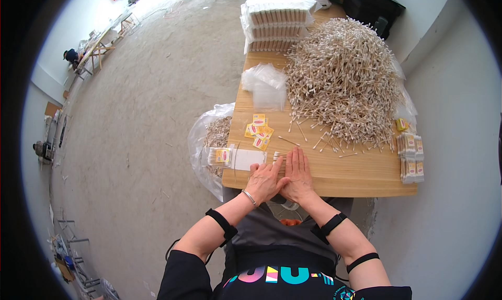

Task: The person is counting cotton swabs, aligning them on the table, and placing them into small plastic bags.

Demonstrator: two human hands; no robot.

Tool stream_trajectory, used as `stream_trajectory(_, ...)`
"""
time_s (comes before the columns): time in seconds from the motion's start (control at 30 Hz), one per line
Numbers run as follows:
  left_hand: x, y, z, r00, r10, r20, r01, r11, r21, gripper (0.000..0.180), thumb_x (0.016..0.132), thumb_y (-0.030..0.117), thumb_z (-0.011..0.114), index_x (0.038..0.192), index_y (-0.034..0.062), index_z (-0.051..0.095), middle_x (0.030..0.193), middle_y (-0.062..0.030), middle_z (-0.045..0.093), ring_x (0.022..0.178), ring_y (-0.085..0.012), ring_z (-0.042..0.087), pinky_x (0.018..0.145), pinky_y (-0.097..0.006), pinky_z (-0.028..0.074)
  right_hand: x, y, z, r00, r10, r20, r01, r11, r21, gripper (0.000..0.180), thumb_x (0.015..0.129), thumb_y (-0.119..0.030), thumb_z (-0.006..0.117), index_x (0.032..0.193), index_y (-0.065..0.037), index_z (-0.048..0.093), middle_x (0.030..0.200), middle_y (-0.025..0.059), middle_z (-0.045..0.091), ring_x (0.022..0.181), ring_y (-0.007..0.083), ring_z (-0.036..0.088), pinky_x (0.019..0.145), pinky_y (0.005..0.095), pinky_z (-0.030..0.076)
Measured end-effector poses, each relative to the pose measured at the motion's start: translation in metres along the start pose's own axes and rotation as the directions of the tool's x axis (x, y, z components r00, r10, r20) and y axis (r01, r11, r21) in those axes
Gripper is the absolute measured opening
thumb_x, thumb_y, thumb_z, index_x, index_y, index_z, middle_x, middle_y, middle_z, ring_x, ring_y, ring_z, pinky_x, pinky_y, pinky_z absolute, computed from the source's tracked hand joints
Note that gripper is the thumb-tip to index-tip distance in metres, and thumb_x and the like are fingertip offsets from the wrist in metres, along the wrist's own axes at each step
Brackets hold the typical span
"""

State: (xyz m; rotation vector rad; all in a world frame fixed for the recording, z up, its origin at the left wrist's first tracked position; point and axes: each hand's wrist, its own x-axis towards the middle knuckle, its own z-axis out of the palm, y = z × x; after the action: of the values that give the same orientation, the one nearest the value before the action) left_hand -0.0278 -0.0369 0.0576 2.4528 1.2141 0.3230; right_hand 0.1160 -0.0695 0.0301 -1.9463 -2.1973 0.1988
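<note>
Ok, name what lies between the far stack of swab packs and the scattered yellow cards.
A loose pile of clear plastic bags, as the head view shows.

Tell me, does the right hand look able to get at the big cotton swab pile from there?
Probably yes: between the right hand and the cotton swab pile lie only bare tabletop and a few loose swabs, though a short forward stretch seems needed.

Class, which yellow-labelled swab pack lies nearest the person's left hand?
The single pack at the left edge of the table, beside the white strip. The other yellow-labelled packs sit together at the right edge, well beyond the right hand.
</note>
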Motion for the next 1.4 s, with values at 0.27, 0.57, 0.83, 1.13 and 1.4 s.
stream_trajectory(0.27,0.001,0.001,-0.003,1.000,0.008,0.009,-0.008,1.000,-0.020,0.064,0.088,0.046,0.051,0.133,0.0024,0.039,0.096,-0.0166,0.062,0.089,-0.0292,0.057,0.084,-0.040,0.031,0.001,0.000,0.001,1.000,0.015,0.021,-0.014,1.000,-0.012,0.083,0.079,-0.039,0.048,0.139,0.010,0.019,0.148,0.0272,0.012,0.140,0.0377,0.007,0.114,0.0440,0.007)
stream_trajectory(0.57,0.008,0.001,0.001,0.997,-0.064,0.052,0.062,0.998,0.032,0.062,0.089,0.042,0.050,0.134,0.0010,0.037,0.086,-0.0147,0.065,0.083,-0.0280,0.061,0.080,-0.041,0.033,0.000,0.000,0.000,1.000,0.009,-0.005,-0.009,1.000,0.005,0.084,0.079,-0.041,0.049,0.139,0.010,0.021,0.148,0.0277,0.013,0.140,0.0382,0.008,0.114,0.0446,0.008)
stream_trajectory(0.83,0.006,-0.005,0.006,1.000,-0.024,-0.001,0.024,1.000,-0.011,0.055,0.089,0.027,0.051,0.135,0.0028,0.034,0.087,-0.0125,0.065,0.083,-0.0269,0.061,0.078,-0.041,0.033,0.001,-0.001,-0.001,0.999,-0.005,-0.048,0.007,0.999,0.041,0.083,0.078,-0.039,0.052,0.137,0.012,0.022,0.146,0.0282,0.017,0.139,0.0391,0.012,0.114,0.0460,0.011)
stream_trajectory(1.13,0.010,-0.002,0.003,0.993,-0.090,0.070,0.089,0.996,0.010,0.052,0.086,0.019,0.052,0.133,0.0036,0.035,0.084,-0.0105,0.066,0.084,-0.0251,0.062,0.076,-0.040,0.032,-0.002,-0.002,-0.005,0.999,-0.028,-0.018,0.029,0.997,0.072,0.090,0.073,-0.037,0.062,0.137,0.012,0.021,0.145,0.0296,0.016,0.138,0.0408,0.012,0.113,0.0473,0.010)
stream_trajectory(1.4,0.011,0.002,-0.004,0.990,-0.105,0.092,0.112,0.991,-0.077,0.038,0.085,0.018,0.053,0.120,0.0032,0.049,0.089,-0.0120,0.064,0.089,-0.0264,0.060,0.075,-0.041,0.033,-0.006,-0.005,-0.008,0.997,-0.010,0.076,0.011,1.000,0.000,0.093,0.075,-0.044,0.061,0.138,0.011,0.019,0.146,0.0290,0.015,0.138,0.0402,0.012,0.113,0.0475,0.010)
